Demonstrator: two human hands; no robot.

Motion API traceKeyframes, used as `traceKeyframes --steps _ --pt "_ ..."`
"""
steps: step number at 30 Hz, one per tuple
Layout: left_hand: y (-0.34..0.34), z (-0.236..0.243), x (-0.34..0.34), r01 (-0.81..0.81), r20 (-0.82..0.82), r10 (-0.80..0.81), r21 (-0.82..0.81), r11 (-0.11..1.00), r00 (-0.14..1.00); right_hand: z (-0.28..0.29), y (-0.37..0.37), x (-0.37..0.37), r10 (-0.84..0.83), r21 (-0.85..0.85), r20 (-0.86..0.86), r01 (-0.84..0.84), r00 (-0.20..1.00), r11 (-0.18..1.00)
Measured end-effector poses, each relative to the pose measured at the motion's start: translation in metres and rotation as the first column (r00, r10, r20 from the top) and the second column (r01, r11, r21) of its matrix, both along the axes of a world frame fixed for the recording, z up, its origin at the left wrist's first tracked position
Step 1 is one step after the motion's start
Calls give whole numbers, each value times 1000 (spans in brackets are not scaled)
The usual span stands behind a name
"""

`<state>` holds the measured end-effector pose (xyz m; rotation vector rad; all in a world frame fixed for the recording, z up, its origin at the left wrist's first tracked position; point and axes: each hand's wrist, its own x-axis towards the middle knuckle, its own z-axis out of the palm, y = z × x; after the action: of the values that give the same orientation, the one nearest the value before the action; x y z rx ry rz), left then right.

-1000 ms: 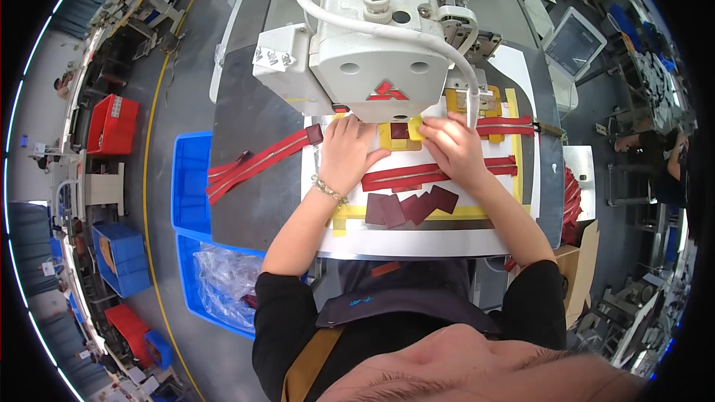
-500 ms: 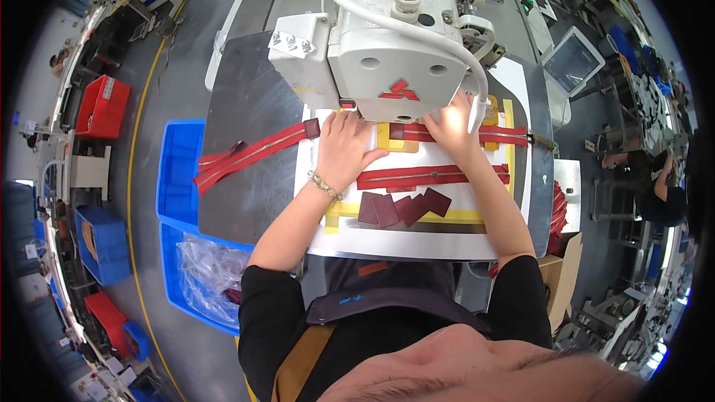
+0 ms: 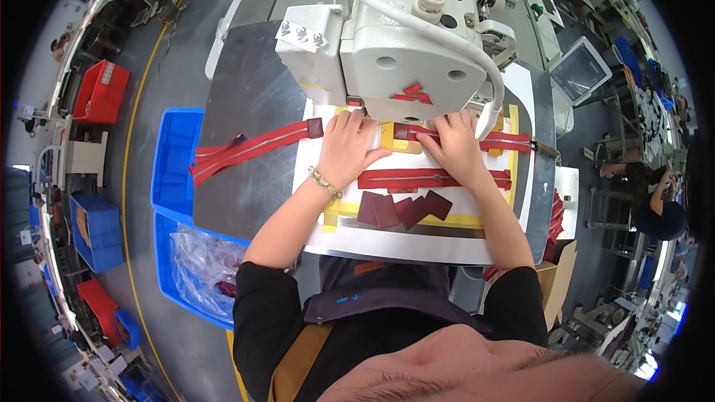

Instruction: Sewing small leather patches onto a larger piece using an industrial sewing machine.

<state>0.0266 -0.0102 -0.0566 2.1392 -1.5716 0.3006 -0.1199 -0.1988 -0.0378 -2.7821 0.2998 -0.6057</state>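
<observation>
My left hand (image 3: 346, 149) lies palm down on the white work plate (image 3: 313, 201), fingers stretched under the sewing machine head (image 3: 406, 67) and thumb out to the right. Just left of it is the dark red square end patch of a red zipper (image 3: 257, 145). My right hand (image 3: 458, 147) rests over another red zipper (image 3: 510, 139), its thumb across the tape and its fingers extended toward the machine. That zipper's patched end lies by a yellow template piece (image 3: 402, 147), between my hands. A third red zipper (image 3: 432, 178) lies nearer me, above several dark red square patches (image 3: 383, 210).
The machine head overhangs both sets of fingertips. Blue bins (image 3: 175, 164) stand at the left, one holding clear plastic bags (image 3: 205, 264). A screen (image 3: 581, 71) is at the far right. Beside the table's right edge are red zippers (image 3: 556, 216) and a cardboard box (image 3: 560, 279).
My right hand has drawn back from beneath the machine head, toward me and slightly left, so its fingers show more. My left hand stays nearly in place. The view has shifted slightly.
</observation>
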Motion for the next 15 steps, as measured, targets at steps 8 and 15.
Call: traceKeyframes --steps 8,15 --pt "1 0 -1 -21 -48 23 38 999 999 7 -15 1 210 517 -55 -152 976 842" --pt "1 -3 1 -1 -71 3 33 999 997 2 -30 6 256 647 -178 -83 950 758"
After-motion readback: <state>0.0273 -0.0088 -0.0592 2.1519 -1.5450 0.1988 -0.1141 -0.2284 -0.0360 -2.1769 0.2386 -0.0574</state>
